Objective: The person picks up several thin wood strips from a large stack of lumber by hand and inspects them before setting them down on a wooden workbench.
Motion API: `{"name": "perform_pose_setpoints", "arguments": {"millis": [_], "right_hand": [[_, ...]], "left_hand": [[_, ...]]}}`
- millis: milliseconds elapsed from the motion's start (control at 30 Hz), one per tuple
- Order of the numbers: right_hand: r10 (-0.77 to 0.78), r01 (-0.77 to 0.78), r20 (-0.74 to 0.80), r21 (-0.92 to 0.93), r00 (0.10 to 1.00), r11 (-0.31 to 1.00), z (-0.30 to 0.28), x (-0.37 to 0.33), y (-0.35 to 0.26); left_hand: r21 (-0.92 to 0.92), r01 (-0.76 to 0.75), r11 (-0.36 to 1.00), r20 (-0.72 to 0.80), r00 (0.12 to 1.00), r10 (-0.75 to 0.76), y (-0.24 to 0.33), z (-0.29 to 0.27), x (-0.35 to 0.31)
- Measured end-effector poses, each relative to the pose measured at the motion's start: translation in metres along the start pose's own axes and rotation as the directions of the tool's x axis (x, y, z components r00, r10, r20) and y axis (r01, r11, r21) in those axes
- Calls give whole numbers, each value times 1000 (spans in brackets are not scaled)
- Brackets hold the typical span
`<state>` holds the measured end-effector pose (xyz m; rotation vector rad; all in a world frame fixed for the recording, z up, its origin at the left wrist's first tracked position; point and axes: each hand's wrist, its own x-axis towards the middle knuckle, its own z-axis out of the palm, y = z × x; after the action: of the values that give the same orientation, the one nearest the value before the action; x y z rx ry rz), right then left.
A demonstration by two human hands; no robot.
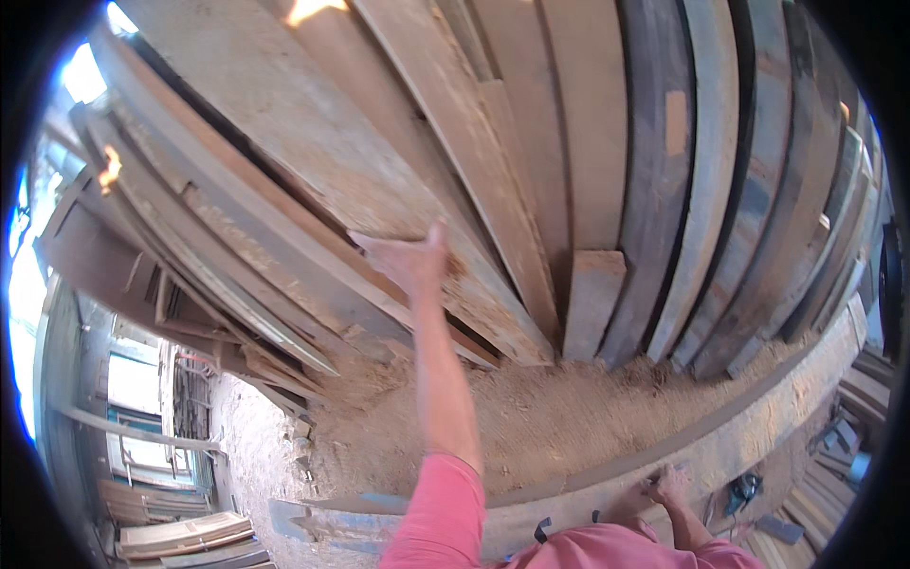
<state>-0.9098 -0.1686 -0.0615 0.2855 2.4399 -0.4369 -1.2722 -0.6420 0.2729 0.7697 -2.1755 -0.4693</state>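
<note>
A wide, rough wooden board [313, 123] leans upright and slants down to the sawdust-covered ledge. My left hand [408, 258] reaches across the lower part of this board, with fingers at its left edge and thumb at its right edge. Just left of it leans a narrower board [256, 171], separated from it by a dark gap. Close to my body, my right hand [671, 486] is at a long plank [749, 431] that runs along the front of the ledge. Its fingers are bent, and what lies under them is too small to make out.
Several more boards [592, 123] lean side by side to the right, a short block [595, 284] among them. Sawdust [531, 427] covers the ledge at their feet. Stacked planks [185, 536] lie at lower left. A dark teal tool [745, 490] lies right of my right hand.
</note>
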Motion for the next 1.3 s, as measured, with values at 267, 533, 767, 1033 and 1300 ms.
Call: {"name": "perform_pose_setpoints", "arguments": {"millis": [267, 533, 767, 1033, 1300], "right_hand": [[-300, 330, -241, 93, 923, 939, -136, 44, -149], [-824, 961, -500, 205, 268, 188, -288, -98, -343], [-866, 919, -500, 330, -25, -217, -226, -161, -335], [-860, 917, -485, 248, -163, -313, -201, -224, -273], [-744, 918, -647, 173, -167, -357, -223, -278, -278]], "left_hand": [[-112, 38, 993, 87, 996, -28, 13, -100, -95], [-829, -79, 554, -47, 996, 72, -52, -224, -143], [-919, 393, 10, 378, 875, 303, -94, -339, -166], [-997, -41, -70, -71, 854, 515, -75, -377, -247], [-937, 344, 51, 325, 812, 485, 12, -439, -189]]}}
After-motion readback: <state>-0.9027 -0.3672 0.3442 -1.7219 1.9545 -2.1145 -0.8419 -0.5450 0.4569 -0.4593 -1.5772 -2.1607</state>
